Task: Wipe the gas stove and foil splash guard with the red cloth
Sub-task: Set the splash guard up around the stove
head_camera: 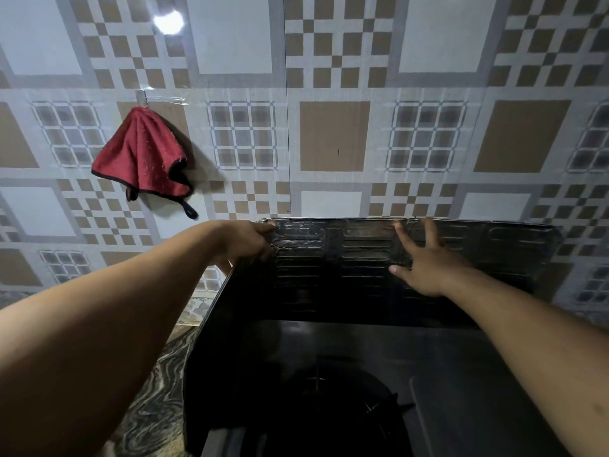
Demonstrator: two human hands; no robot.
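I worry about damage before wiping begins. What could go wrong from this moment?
1. The left hand grips the corner of the thin foil guard and the right hand presses its panel with spread fingers; the foil may bend or tip, I think.
2. The cloth hangs on the wall hook, in neither hand, so letting go to fetch it may leave the guard unsupported.
3. The stove lies in dark shadow; dirt may be missed.

The dark embossed foil splash guard [362, 255] appears ribbed and faintly reflective. The red cloth with black trim [145, 156] looks soft and matt. The patterned wall tiles [333, 61] are glossy.
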